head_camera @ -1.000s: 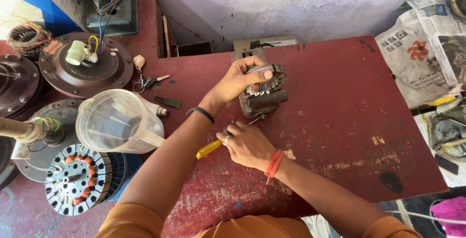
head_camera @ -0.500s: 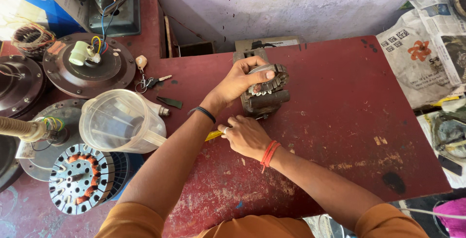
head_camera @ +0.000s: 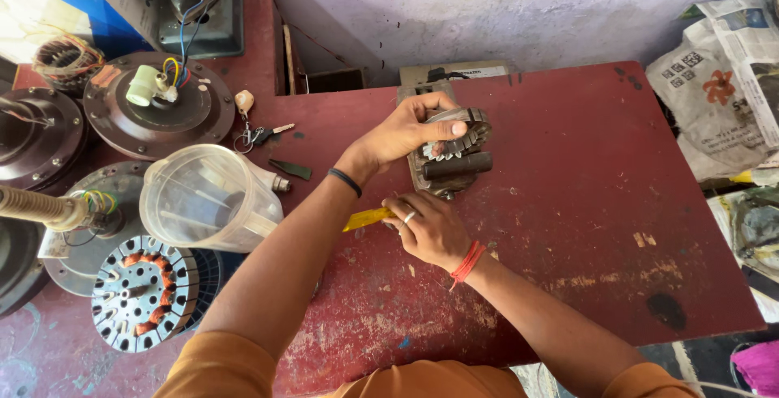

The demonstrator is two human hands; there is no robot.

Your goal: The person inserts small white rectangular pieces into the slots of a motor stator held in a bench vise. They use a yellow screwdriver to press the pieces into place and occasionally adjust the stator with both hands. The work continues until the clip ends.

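A: What does the bench point(head_camera: 584, 203) look like?

B: Dark red, scuffed, the paint worn pale in patches. It stands against a rough whitish wall point(head_camera: 503, 8). Crumpled newspaper point(head_camera: 722, 81) lies off its right edge.

A: And the motor?

B: The motor point(head_camera: 449, 159) sits near the back of the bench. The left hand point(head_camera: 402, 134) lies over its top, grip closed on it, thumb along the upper rim.

A: The other hand?

B: The right hand point(head_camera: 430, 228) is just in front of the motor, its grip closed around a yellow-handled screwdriver point(head_camera: 367, 219); the tip is hidden.

A: What surrounds them?

B: To the left, a clear plastic jug point(head_camera: 207, 199) on its side, keys point(head_camera: 260, 132), round fan housings point(head_camera: 158, 106) with coloured wires, and a stator point(head_camera: 142, 292) with copper windings.
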